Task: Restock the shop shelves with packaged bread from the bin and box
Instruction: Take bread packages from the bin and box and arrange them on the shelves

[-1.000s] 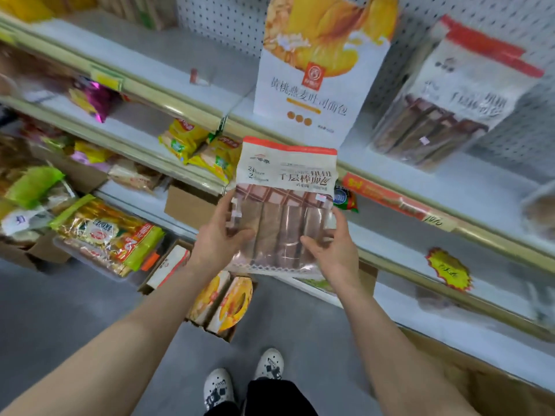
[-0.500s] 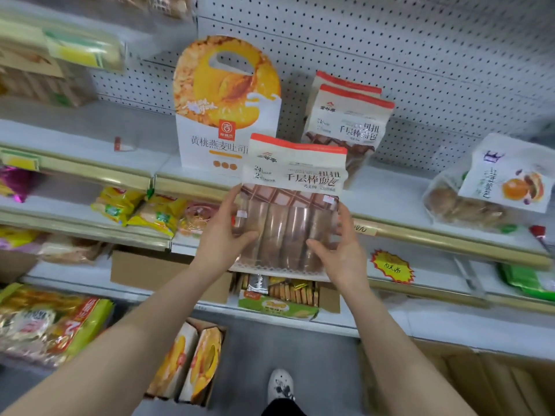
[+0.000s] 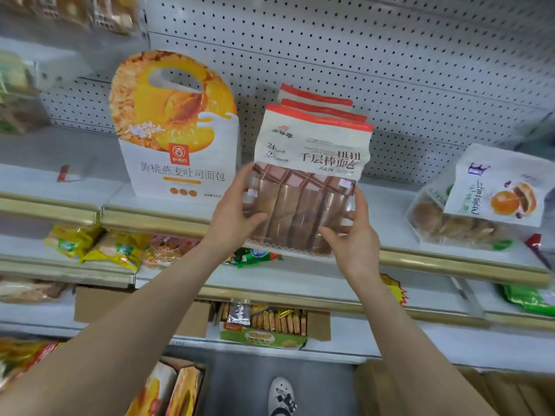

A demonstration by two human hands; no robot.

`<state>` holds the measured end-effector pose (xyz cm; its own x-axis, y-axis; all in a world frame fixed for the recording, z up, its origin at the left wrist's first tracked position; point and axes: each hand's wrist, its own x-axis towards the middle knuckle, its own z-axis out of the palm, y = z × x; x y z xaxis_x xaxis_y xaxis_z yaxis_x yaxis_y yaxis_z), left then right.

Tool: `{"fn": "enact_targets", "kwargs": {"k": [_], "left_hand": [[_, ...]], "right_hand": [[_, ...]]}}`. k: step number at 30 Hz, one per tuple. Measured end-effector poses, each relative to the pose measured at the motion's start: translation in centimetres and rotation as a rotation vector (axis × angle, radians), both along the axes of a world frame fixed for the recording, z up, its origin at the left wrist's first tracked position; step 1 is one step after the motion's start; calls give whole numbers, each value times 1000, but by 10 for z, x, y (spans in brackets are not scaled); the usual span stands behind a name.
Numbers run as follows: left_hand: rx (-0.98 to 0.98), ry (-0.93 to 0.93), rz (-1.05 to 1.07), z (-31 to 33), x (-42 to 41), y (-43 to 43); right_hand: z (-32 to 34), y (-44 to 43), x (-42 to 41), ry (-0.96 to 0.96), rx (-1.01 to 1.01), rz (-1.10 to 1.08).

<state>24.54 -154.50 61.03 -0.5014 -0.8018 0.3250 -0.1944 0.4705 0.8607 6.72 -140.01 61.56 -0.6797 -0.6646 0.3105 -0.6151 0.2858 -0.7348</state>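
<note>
The person is holding a pack of chocolate bread sticks (image 3: 312, 145) up in front of the top shelf (image 3: 450, 261). The left hand (image 3: 231, 217) is gripping the pack's left side, with the thumb on the front and the fingers tucked behind. The right hand (image 3: 354, 238) is gripping the low right corner the same way. The pack is standing straight up in the air, just in front of two more packs (image 3: 316, 97) of the same kind. Only their red tops are showing, so I cannot tell if the held pack is touching them.

I think the step now is setting this pack down in front of its twins. The best way is going slowly: lowering the bottom edge onto the shelf first, then leaning the top back against the other packs so it is not tipping forward. The side with the writing is facing out, and it should be facing out when it lands.

A big peach bread box (image 3: 174, 124) is standing just to the left, so the left hand is working in a snug spot and could bump it. A bag of buns (image 3: 480, 202) is lying well off to the right, so that side is roomy.

The bread inside is likely soft, so gentle squeezing is better than hard squeezing. Letting go with one hand at a time is safer too.

A box on the floor (image 3: 168, 385) is holding more packs.
</note>
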Motion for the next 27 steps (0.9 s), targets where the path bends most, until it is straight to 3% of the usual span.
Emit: {"fn": "enact_targets", "kwargs": {"k": [8, 18, 23, 27], "left_hand": [[-25, 29, 54, -24, -57, -22], [-67, 28, 122, -57, -68, -29], [-99, -52, 161, -50, -76, -28], [-234, -140, 200, -47, -74, -16]], "right_hand": [[-29, -33, -41, 77, -27, -88], [-69, -50, -47, 101, -71, -94], [-66, -51, -49, 138, -11, -52], [-63, -42, -43, 303, 45, -114]]}}
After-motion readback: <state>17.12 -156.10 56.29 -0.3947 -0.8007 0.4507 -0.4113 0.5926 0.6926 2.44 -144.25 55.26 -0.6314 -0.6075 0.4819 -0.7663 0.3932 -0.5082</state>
